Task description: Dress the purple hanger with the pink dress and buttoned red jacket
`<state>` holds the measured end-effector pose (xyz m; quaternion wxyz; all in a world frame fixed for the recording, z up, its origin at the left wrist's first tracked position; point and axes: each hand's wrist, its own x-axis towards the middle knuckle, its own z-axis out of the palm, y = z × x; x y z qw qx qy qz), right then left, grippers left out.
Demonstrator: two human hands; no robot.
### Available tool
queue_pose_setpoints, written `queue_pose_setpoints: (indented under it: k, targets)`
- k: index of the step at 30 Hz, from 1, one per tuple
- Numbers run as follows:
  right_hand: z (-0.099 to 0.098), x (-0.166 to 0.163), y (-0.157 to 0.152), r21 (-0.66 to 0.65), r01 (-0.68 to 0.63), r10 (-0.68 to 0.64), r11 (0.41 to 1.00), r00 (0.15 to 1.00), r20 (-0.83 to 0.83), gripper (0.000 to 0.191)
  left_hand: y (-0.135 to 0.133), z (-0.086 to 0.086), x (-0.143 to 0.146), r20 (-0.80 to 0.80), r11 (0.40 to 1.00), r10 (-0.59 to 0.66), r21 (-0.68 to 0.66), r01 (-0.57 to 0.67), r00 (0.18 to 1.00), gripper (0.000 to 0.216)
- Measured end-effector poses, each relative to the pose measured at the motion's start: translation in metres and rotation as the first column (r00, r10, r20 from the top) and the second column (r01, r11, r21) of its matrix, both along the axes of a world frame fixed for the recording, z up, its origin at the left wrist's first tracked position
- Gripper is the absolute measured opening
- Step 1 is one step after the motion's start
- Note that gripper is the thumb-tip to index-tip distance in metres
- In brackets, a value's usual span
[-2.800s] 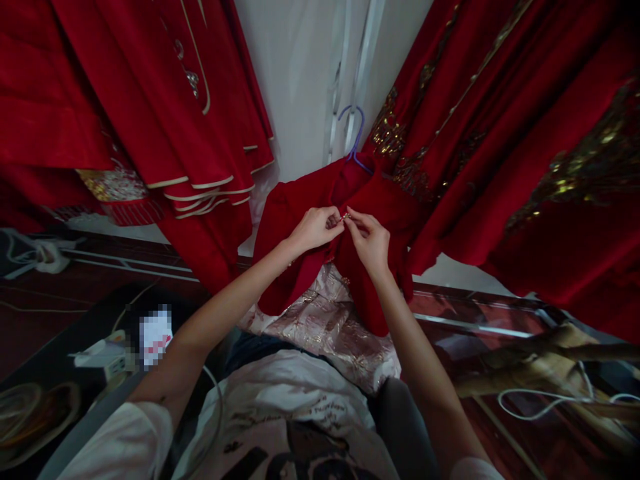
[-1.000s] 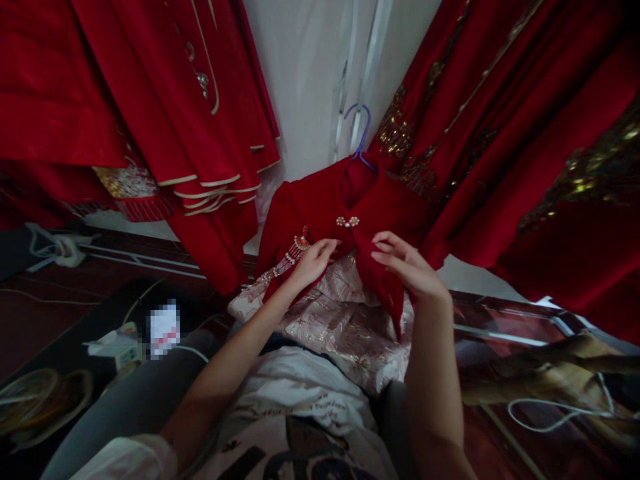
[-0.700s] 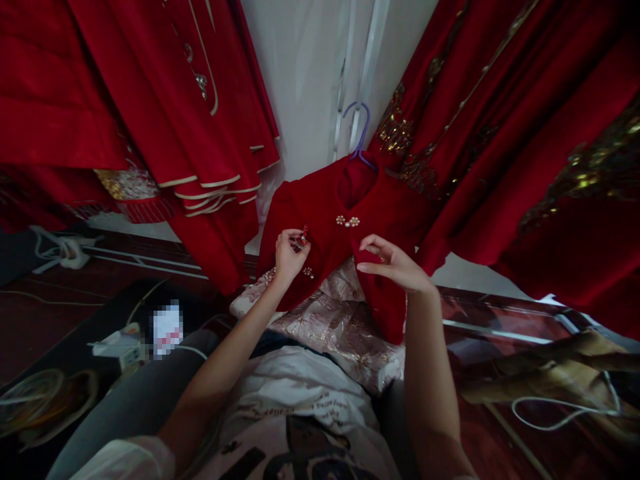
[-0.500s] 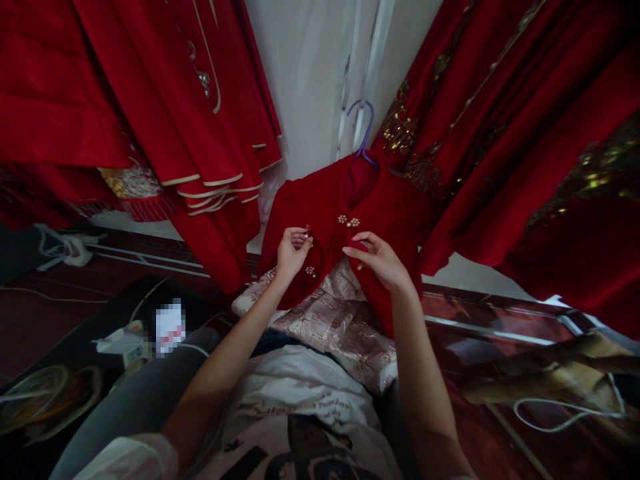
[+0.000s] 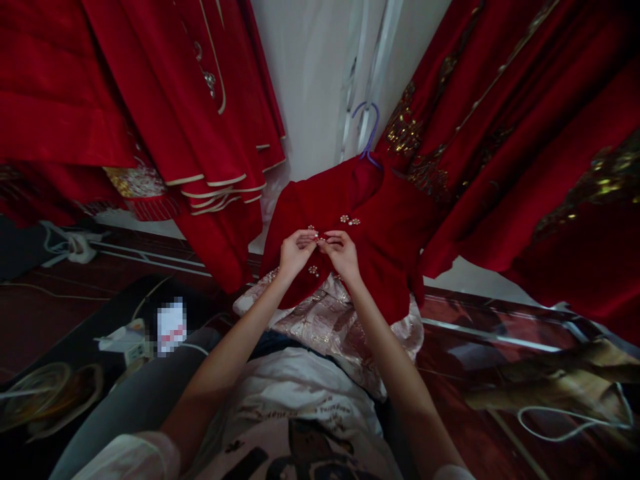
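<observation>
A red jacket (image 5: 387,250) on a purple hanger (image 5: 371,130) lies over my lap. Pearl flower-shaped buttons (image 5: 350,221) sit in a pair near its neckline. Lower on the left front panel is another flower button (image 5: 313,271). My left hand (image 5: 296,253) pinches a flower button at the front edge, partly covered by my fingers. Close against it, my right hand (image 5: 344,255) is closed, fingertips pinching the jacket's opposite front edge. The small part between the fingertips is mostly hidden. Shiny pinkish brocade cloth (image 5: 320,327) lies under the jacket.
Red garments with pale piping (image 5: 200,133) hang at the left, and red ones with gold sequins (image 5: 500,147) hang at the right. A power strip (image 5: 130,343) lies left of my leg on a black surface. A brown bag with a white cord (image 5: 570,387) stands right.
My right hand has moved left, from the right front panel to meet my left hand, and its fingers have closed. My left hand has stayed nearly in place.
</observation>
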<state>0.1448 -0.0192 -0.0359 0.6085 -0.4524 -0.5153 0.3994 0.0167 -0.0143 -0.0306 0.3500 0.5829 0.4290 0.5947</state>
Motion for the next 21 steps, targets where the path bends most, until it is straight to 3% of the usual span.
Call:
queue_pose_setpoints:
  k: [12, 17, 21]
  targets:
    - [-0.003, 0.002, -0.009, 0.076, 0.03, -0.027, 0.997, 0.999, -0.046, 0.038, -0.002, 0.003, -0.003, -0.025, 1.0, -0.008, 0.013, 0.008, 1.0, 0.02]
    - [-0.005, -0.002, -0.002, 0.122, 0.08, -0.083, 0.989, 0.996, 0.017, 0.031, -0.002, 0.006, -0.001, -0.007, 1.0, 0.009, 0.021, -0.009, 1.0, 0.017]
    - [-0.005, -0.005, -0.002, 0.149, 0.13, -0.145, 0.98, 0.985, 0.094, 0.026, 0.0, 0.007, -0.006, -0.098, 0.999, 0.01, 0.051, -0.005, 0.995, 0.016]
